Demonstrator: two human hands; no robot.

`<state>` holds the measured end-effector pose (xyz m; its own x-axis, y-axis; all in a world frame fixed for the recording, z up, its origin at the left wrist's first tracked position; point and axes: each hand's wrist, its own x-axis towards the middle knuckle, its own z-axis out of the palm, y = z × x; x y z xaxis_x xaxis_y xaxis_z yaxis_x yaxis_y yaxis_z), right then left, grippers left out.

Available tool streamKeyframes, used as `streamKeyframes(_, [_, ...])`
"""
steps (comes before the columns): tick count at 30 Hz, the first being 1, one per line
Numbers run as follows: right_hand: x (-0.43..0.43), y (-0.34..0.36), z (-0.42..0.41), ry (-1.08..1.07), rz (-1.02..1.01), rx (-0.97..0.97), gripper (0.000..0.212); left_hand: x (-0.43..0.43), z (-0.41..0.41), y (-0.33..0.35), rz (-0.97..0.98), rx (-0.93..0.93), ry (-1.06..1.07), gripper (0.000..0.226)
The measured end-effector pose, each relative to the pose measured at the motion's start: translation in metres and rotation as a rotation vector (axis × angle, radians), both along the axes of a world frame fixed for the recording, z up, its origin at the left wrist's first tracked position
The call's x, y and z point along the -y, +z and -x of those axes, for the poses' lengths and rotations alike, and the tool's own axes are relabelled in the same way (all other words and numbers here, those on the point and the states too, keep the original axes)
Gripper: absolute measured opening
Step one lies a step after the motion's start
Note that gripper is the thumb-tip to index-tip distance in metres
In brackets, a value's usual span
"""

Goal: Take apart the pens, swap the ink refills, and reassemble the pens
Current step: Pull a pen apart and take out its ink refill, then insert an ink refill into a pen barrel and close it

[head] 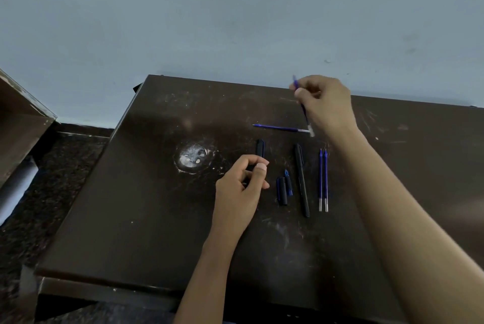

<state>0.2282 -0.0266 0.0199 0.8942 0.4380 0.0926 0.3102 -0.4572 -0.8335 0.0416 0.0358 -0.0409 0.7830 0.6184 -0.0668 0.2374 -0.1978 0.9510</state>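
My left hand (242, 187) grips a black pen barrel (259, 148), whose top end sticks out above my fingers. My right hand (324, 103) holds a blue ink refill (303, 108) raised above the dark table (136, 218), tip up and clear end down. Another blue refill (280, 128) lies crosswise on the table just below that hand. Two more blue refills (323, 179) lie side by side to the right. A whole black pen (302, 179) lies beside them. Two short black-and-blue pen pieces (284, 188) rest between the pen and my left hand.
A round whitish worn patch (193, 157) marks the table left of my left hand. A blue-grey wall stands behind the table's far edge. A wooden shelf (21, 124) and a pale roll (18, 190) stand on the speckled floor at the left.
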Motion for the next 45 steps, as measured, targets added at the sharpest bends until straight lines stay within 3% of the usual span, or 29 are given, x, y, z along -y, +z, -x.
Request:
streamKeyframes(3, [-0.018, -0.018, -0.023, 0.211, 0.359, 0.107, 0.025, -0.001, 0.0, -0.001, 0.005, -0.002, 0.003, 0.013])
streamKeyframes(7, [-0.031, -0.045, -0.027, 0.311, 0.555, 0.152, 0.021, -0.002, -0.001, -0.002, 0.013, 0.007, 0.014, 0.014])
streamKeyframes(22, [-0.04, -0.064, -0.022, 0.313, 0.509, 0.152, 0.015, -0.001, -0.002, -0.001, 0.041, 0.011, 0.021, 0.013])
streamKeyframes(25, [-0.033, -0.059, -0.017, 0.218, 0.439, 0.14, 0.015, -0.001, -0.002, 0.0, 0.042, 0.006, 0.022, 0.014])
streamKeyframes(29, [0.0, -0.038, 0.001, -0.125, 0.285, 0.119, 0.016, 0.0, -0.002, 0.001, 0.042, 0.0, 0.034, 0.016])
streamKeyframes(33, [0.044, -0.032, 0.02, -0.326, 0.474, -0.083, 0.022, 0.001, -0.004, 0.002, 0.051, -0.011, 0.056, 0.018])
streamKeyframes(37, [0.059, -0.032, 0.044, -0.334, 0.71, -0.28, 0.037, 0.001, -0.003, 0.003, 0.031, -0.015, 0.063, 0.019])
streamKeyframes(45, [0.06, -0.043, 0.05, -0.376, 0.75, -0.332, 0.038, 0.0, -0.003, 0.001, 0.001, -0.034, 0.042, 0.016])
